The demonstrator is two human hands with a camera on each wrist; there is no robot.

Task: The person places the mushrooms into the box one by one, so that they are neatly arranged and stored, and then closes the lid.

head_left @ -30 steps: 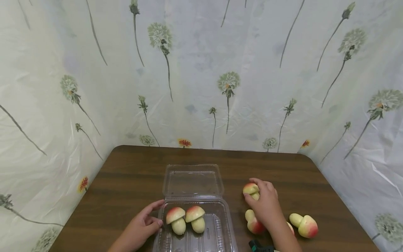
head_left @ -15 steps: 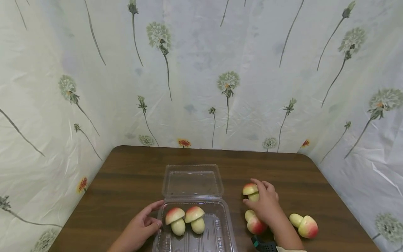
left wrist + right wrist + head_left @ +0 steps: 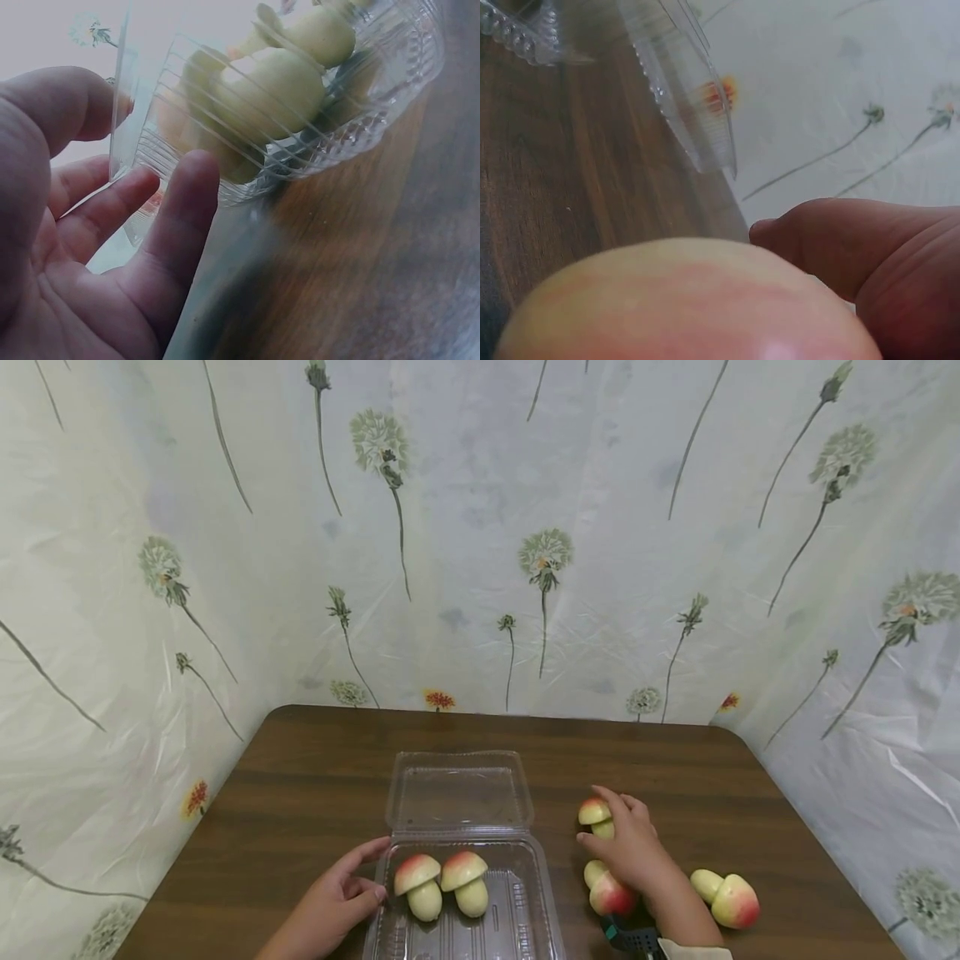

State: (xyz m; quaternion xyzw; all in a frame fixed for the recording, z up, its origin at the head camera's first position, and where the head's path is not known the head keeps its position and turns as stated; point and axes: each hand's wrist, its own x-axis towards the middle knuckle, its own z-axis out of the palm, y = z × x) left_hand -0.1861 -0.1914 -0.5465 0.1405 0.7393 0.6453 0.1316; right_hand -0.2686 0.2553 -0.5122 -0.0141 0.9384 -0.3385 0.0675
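Two mushroom-shaped pieces with red-and-yellow caps, the left mushroom [image 3: 417,887] and its neighbour [image 3: 465,883], lie side by side in a clear hinged plastic container [image 3: 552,906]. My left hand [image 3: 341,893] touches the container's left side with index finger and thumb apart; the left wrist view shows the thumb [image 3: 187,184] at the ribbed wall. My right hand [image 3: 630,843] spreads its index finger and thumb around another mushroom [image 3: 593,812] on the table, hiding its right side. Below the hand lies a further mushroom [image 3: 609,893], partly covered by the wrist.
Another mushroom [image 3: 727,897] lies right of my right forearm. The container's clear lid [image 3: 460,793] lies folded back on the brown wooden table [image 3: 315,777]. A dark strap [image 3: 633,939] is at my right wrist. Flower-print sheeting [image 3: 450,568] surrounds the table.
The right thumb has moved off the upper mushroom, which now shows more of its stem and sits slightly further left. My right wrist now covers a mushroom that peeked out beside it. The left hand stays put.
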